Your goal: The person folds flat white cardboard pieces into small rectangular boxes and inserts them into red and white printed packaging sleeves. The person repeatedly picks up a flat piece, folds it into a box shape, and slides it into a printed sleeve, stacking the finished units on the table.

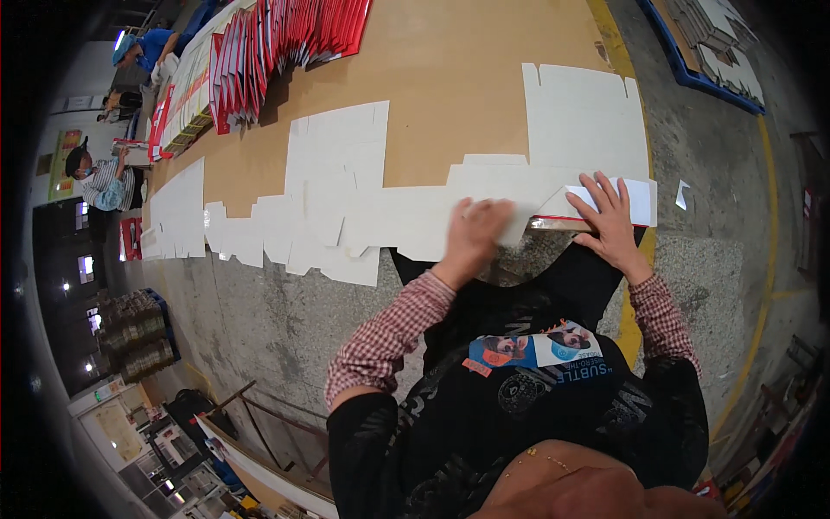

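Flat, die-cut white cardboard sheets (415,208) lie overlapping along the near edge of the table. At the right end, one sheet has a folded white flap (641,201) and a thin red edge. My right hand (611,227) rests on that fold with its fingers stretched out and spread. Motion smears my left hand (475,235), which is over the sheets to the left of the fold. Its fingers are too blurred to show whether they hold anything. A large white panel (585,121) of cardboard extends away from me beyond my right hand.
Red and white folded cartons (290,39) stand in a dense row at the far left of the brown tabletop (441,78). A blue pallet (700,78) bears stacked cardboard at the far right. Two people (108,177) (151,50) work at the left. A white scrap (681,195) lies on the floor.
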Available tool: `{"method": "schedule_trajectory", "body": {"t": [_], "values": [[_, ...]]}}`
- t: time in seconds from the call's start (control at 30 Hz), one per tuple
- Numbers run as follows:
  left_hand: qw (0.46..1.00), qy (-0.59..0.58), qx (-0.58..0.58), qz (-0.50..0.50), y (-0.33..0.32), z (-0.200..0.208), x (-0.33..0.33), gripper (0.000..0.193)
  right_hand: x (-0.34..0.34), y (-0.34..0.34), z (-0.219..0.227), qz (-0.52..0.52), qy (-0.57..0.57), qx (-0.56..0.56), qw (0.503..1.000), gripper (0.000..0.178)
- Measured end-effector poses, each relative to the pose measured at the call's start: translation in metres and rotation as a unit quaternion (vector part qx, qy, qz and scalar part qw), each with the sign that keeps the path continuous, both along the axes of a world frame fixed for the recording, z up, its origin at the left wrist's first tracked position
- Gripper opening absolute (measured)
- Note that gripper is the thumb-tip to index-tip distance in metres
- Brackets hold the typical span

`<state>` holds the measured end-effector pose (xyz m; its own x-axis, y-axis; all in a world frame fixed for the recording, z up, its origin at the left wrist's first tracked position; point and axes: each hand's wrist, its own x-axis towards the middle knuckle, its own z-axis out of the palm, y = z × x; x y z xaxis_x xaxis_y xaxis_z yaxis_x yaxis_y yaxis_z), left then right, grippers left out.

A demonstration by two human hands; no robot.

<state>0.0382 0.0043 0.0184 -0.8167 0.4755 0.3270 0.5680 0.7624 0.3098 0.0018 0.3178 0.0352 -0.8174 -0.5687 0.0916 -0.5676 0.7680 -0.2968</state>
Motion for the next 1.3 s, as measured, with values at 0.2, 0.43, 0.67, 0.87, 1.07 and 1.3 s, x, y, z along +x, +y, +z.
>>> {"method": "schedule_trajectory", "body": {"t": [0.2,0.43,0.67,0.87,1.07,1.3], "values": [[0.987,-0.037,0.032,0.154,0.006,-0.007,-0.02,0.055,-0.003,0.001,-0.004,-0.026,-0.009,-0.013,1.0,0.073],[0.993,-0.106,0.033,-0.046,0.035,0.035,-0.032,0.067,-0.002,0.019,0.007,-0.02,-0.042,-0.007,0.999,0.072],[0.931,-0.319,0.169,0.053,0.02,0.014,-0.042,0.043,-0.001,0.041,0.013,-0.007,-0.049,-0.011,0.999,0.064],[1.0,-0.007,0.03,-0.007,0.081,-0.004,-0.023,0.037,0.004,0.038,0.01,-0.02,-0.009,0.01,1.0,0.066],[0.991,-0.096,-0.015,-0.095,0.109,-0.002,-0.01,0.081,0.054,0.072,-0.043,-0.471,0.141,-0.602,0.629,0.054],[0.952,-0.173,-0.02,-0.25,0.148,0.029,-0.013,0.116,0.024,0.043,-0.004,-0.264,-0.013,-0.475,0.84,0.054]]}}
